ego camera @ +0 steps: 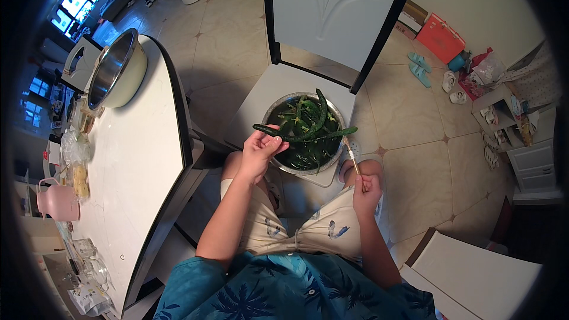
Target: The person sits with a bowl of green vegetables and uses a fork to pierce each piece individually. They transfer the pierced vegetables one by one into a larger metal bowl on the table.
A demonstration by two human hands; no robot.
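Note:
My left hand pinches a long, curved dark-green cucumber near one end. It spans a metal basin that stands on a white chair seat in front of my knees. Several more green cucumbers lie in water inside the basin, some with yellowish blossom ends. One straighter cucumber reaches past the basin's right rim. In my right hand is a slim brush, held by its handle, its bristle end up beside that cucumber's tip.
To the left stands a white table with a dark edge, bearing a large steel-lined bowl, a pink jug and glassware. The chair's backrest rises beyond the basin. Blue slippers lie on the tiled floor at right.

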